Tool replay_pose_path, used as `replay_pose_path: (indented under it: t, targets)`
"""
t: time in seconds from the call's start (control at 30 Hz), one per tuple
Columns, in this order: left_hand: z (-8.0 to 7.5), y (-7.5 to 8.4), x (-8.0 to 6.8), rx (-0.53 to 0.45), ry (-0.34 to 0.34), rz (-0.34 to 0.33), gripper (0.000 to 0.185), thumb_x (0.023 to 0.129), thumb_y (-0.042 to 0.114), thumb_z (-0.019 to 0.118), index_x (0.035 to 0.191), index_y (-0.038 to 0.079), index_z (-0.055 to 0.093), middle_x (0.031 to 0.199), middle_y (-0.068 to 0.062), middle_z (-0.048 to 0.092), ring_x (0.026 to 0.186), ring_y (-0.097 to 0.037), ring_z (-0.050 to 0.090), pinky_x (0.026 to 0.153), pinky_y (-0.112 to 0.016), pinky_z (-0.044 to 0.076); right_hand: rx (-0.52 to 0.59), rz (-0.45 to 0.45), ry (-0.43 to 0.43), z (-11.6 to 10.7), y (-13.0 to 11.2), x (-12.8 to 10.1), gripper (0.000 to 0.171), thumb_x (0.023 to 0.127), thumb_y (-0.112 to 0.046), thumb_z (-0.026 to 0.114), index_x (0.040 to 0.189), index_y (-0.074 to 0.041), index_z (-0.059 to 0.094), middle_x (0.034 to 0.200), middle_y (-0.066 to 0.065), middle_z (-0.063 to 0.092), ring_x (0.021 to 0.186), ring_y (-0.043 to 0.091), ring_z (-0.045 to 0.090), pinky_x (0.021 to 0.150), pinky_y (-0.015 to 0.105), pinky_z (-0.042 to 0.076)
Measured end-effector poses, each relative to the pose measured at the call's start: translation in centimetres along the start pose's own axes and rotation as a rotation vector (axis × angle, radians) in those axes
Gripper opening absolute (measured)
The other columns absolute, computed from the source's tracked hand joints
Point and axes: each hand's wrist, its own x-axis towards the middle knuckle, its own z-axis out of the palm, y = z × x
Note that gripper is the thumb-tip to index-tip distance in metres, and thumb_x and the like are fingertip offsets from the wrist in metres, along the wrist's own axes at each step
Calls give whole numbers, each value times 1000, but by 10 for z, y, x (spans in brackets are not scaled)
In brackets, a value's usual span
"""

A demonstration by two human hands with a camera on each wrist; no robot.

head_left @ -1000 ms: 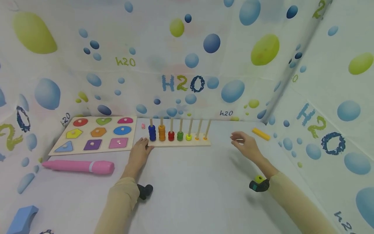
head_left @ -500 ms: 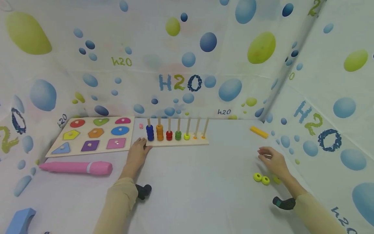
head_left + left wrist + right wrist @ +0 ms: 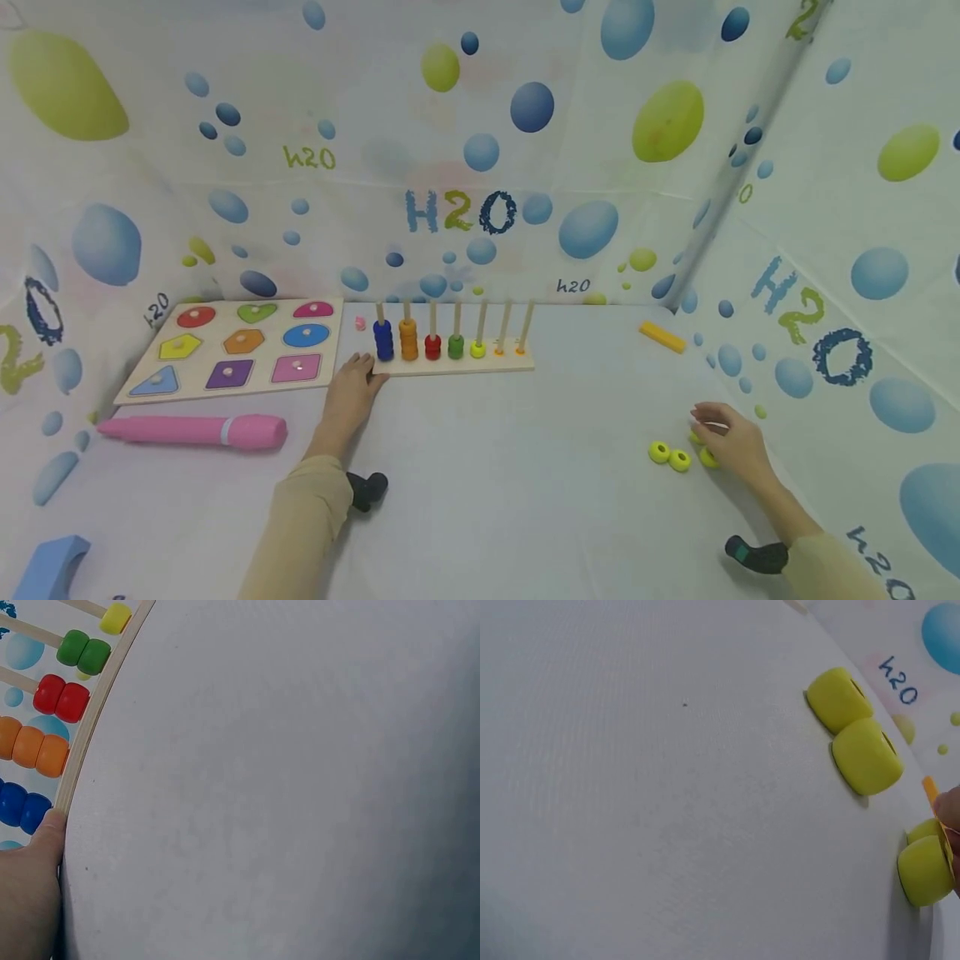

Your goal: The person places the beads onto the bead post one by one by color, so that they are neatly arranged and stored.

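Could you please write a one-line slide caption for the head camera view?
Left hand rests at the peg board; right hand touches loose yellow rings.

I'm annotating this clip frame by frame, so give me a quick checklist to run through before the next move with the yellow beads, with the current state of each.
1. Left hand steadies the peg board at its left end: ok.
2. Right hand is at the loose yellow beads: ok.
3. A bead is firmly pinched: cannot tell; the right wrist view shows only a fingertip by a bead.
4. Yellow peg has room above its single bead: ok.
5. Cloth between beads and board is free of obstacles: ok.
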Motion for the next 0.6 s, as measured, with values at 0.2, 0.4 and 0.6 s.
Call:
replay_pose_path:
  t: [0.2, 0.4, 0.6]
  targets:
    - [0, -1, -1, 15, 12, 6, 52, 96, 25, 57, 131, -11, 46, 137, -27, 45, 132, -42, 32, 109, -51, 27, -27, 10, -4, 1, 4, -5, 26, 88, -9, 66, 112, 0, 59, 101, 17, 68, 95, 33, 62, 74, 13, 52]
    - [-1, -1, -1, 9, 29, 17, 51, 95, 24, 57, 130, -12, 47, 136, -27, 46, 132, -41, 33, 110, -51, 27, -40, 6, 6, 2, 5, -5, 27, 88, -11, 65, 112, 0, 59, 98, 14, 69, 94, 31, 63, 72, 7, 49]
    - [-1, -1, -1, 4, 23, 18, 51, 95, 24, 58, 130, -12, 47, 136, -27, 45, 132, -42, 33, 110, -51, 27, -28, 2, 2, 3, -2, 8, 29, 90, -14, 65, 116, -1, 58, 100, 14, 69, 95, 31, 64, 76, 22, 54]
